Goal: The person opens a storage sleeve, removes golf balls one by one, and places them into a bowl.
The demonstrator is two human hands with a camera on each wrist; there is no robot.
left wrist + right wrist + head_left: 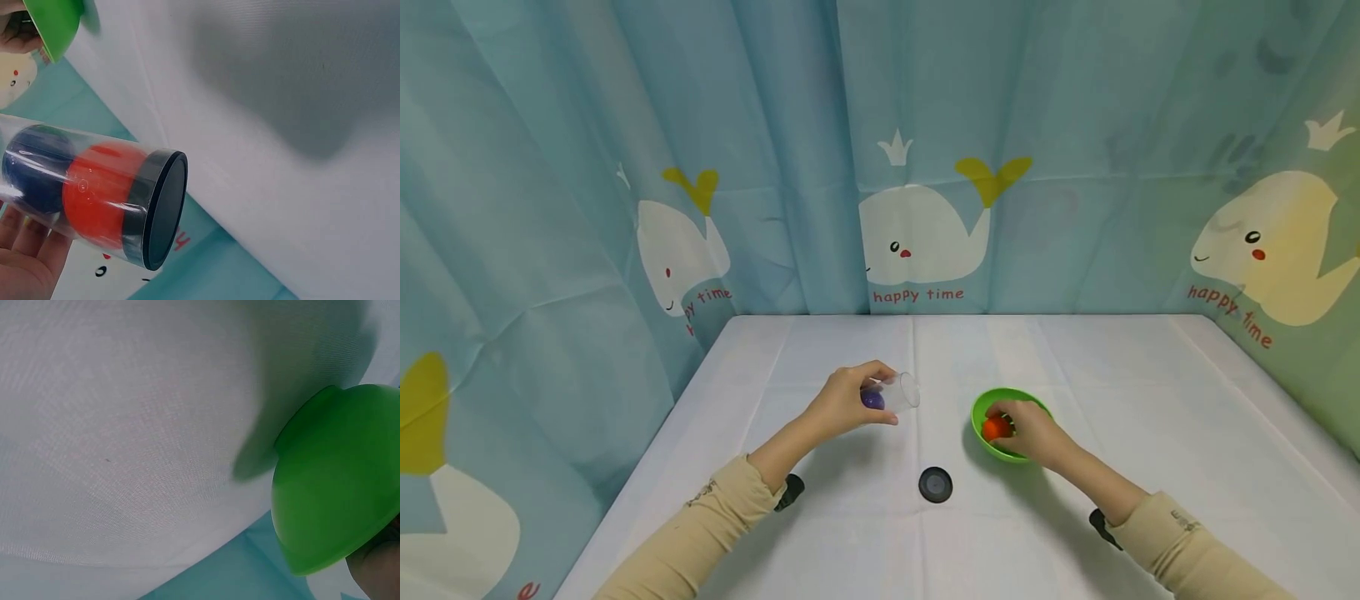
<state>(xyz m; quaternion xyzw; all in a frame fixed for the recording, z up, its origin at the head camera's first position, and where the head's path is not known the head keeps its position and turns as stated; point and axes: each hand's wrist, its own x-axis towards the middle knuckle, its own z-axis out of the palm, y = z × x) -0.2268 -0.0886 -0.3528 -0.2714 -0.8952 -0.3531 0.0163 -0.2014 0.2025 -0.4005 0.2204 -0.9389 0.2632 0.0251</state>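
My left hand [847,400] grips a clear plastic tube [901,393], tilted on its side above the table with its mouth facing right. A dark blue-purple ball [39,169] and an orange-red ball [103,194] lie inside, the orange-red one against the black-capped end [167,209] in the left wrist view. My right hand [1037,429] reaches into a green bowl [1011,393], thumb and fingers pinching an orange ball [997,428]. In the right wrist view the outer wall of the bowl [337,481] hides most of that hand.
A round black lid [936,485] lies flat on the white-covered table [1112,383], between the hands and nearer the front. Blue curtains [790,167] printed with whales hang behind and along the sides of the table.
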